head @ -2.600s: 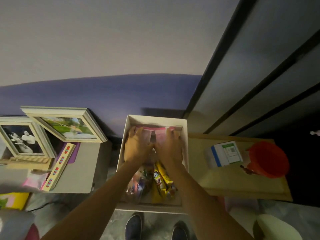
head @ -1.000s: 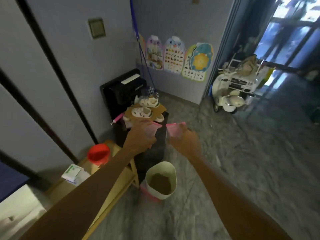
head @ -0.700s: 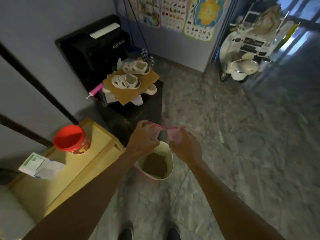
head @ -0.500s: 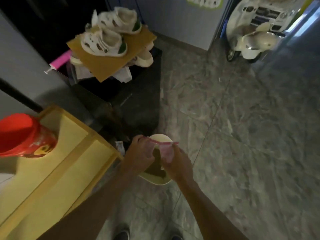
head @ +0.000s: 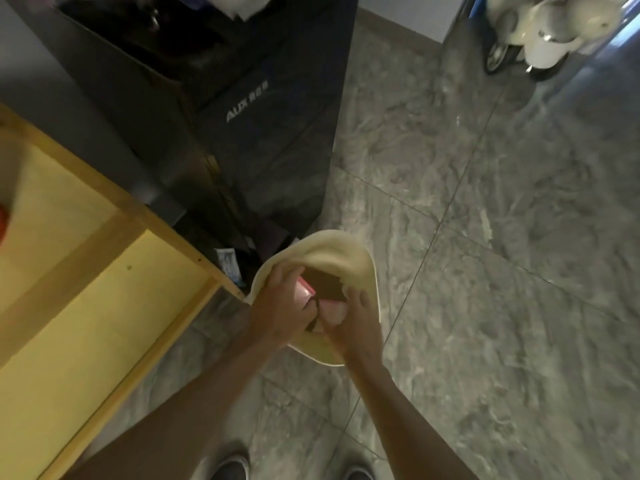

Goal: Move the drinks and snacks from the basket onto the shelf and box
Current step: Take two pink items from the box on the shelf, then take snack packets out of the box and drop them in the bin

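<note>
A cream, soft-walled basket [head: 332,249] stands on the stone floor just past the corner of the yellow wooden shelf [head: 86,271]. Both my hands are down at its mouth. My left hand [head: 280,308] and my right hand [head: 351,322] each grip one side of a thin pink bag [head: 304,294], held between them over the basket's dark inside. What lies in the basket is hidden by my hands and by shadow.
A black AUX appliance [head: 263,133] stands right behind the basket, against the shelf. A small white packet [head: 228,268] sits in the gap between shelf and basket. A white toy scooter [head: 540,29] is parked at the far right. My shoes [head: 232,465] show at the bottom.
I have turned from the white box to the floor basket, carrying the pink bag. My hands have dropped from above the basket down into its mouth, and my head has come lower.
</note>
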